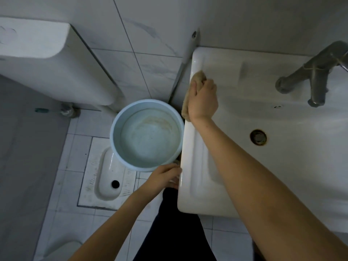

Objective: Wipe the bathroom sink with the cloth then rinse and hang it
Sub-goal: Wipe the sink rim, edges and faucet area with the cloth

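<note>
The cloth [197, 77] is bunched on the left rim of the sink [244, 110], gripped by the right hand [203, 98] and hanging partly over the outer edge. To wipe well, I think it should press flat and follow the rim. The left hand [165, 176] touches the sink's side near the bucket [113, 134]; whether it grips, I cannot tell.
</note>
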{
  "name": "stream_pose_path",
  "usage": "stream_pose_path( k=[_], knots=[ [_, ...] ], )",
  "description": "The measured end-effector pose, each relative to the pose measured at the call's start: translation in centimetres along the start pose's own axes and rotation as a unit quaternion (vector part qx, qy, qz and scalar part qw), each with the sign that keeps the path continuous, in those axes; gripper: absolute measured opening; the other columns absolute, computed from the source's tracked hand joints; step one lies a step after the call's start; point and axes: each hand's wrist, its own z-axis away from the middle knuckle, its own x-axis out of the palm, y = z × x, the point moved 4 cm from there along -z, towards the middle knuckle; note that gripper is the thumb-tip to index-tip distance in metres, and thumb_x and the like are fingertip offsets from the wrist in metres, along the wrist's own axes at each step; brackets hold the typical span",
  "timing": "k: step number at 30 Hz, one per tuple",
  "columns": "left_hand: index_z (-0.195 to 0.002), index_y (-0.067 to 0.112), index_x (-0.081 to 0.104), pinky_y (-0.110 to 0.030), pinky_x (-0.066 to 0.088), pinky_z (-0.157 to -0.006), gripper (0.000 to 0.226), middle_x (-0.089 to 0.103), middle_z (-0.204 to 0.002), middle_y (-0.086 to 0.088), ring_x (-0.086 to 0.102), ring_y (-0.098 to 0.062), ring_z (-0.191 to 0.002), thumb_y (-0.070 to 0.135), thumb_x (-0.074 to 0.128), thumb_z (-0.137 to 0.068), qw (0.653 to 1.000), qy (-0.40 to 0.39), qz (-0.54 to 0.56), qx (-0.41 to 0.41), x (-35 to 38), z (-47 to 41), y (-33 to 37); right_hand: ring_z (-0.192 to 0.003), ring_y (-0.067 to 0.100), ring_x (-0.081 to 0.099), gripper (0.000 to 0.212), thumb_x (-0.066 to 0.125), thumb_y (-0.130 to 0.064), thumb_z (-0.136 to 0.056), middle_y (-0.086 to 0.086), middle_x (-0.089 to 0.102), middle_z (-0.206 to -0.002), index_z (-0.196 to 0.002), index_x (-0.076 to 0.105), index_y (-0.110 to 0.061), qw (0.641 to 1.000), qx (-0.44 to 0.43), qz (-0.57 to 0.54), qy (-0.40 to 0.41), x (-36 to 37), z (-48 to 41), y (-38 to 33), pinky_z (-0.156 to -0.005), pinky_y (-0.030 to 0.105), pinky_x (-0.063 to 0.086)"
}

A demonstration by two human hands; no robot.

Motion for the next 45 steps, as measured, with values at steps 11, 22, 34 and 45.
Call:
stream_pose_path(
  k=[11, 22, 34, 45],
  knots=[
    [-0.095, 0.009, 0.069, -0.027, 0.057, -0.074, 0.022, 0.07, -0.083, -0.008, 0.066, -0.017, -0.077, 0.018, 0.05, -0.096, 1.0, 0.003, 0.0, 0.025, 0.1, 0.0, -1.2, -0.081, 0.022, 0.061, 0.034, 0.049, -0.044, -0.095, 0.005, 0.06, -0.095, -0.099, 0.054, -0.011, 0.997, 0.003, -0.07, 0.007, -2.1, 12.9, 5.7, -0.073, 0.041, 0.05],
    [-0.087, 0.007, 0.069, -0.031, 0.056, -0.075, 0.019, 0.068, -0.077, -0.005, 0.065, -0.014, -0.071, 0.012, 0.052, -0.095, 0.997, 0.033, 0.043, 0.054, 0.1, -0.7, -2.2, -0.103, 0.031, 0.059, 0.039, 0.046, -0.043, -0.096, 0.013, 0.06, -0.113, -0.108, 0.054, -0.006, 1.0, 0.009, -0.023, 0.016, 0.2, -1.5, 0.1, -0.077, 0.034, 0.042],
    [-0.09, -0.002, 0.068, -0.028, 0.055, -0.069, 0.022, 0.067, -0.076, -0.005, 0.064, -0.014, -0.07, 0.012, 0.051, -0.095, 0.995, 0.058, 0.055, 0.054, 0.5, -0.2, -1.9, -0.095, 0.031, 0.061, 0.032, 0.051, -0.037, -0.095, 0.012, 0.06, -0.109, -0.105, 0.054, -0.007, 0.999, -0.037, -0.039, -0.005, -0.1, 1.8, 1.0, -0.075, 0.037, 0.045],
    [-0.096, -0.008, 0.065, -0.031, 0.057, -0.074, 0.026, 0.067, -0.082, -0.01, 0.065, -0.017, -0.072, 0.014, 0.051, -0.095, 0.996, 0.062, 0.053, 0.046, 0.6, 0.0, -1.7, -0.077, 0.027, 0.063, 0.021, 0.061, -0.029, -0.091, 0.007, 0.06, -0.101, -0.098, 0.056, -0.01, 0.989, -0.146, -0.028, -0.01, -1.6, 9.5, 1.6, -0.06, 0.03, 0.043]
  ],
)
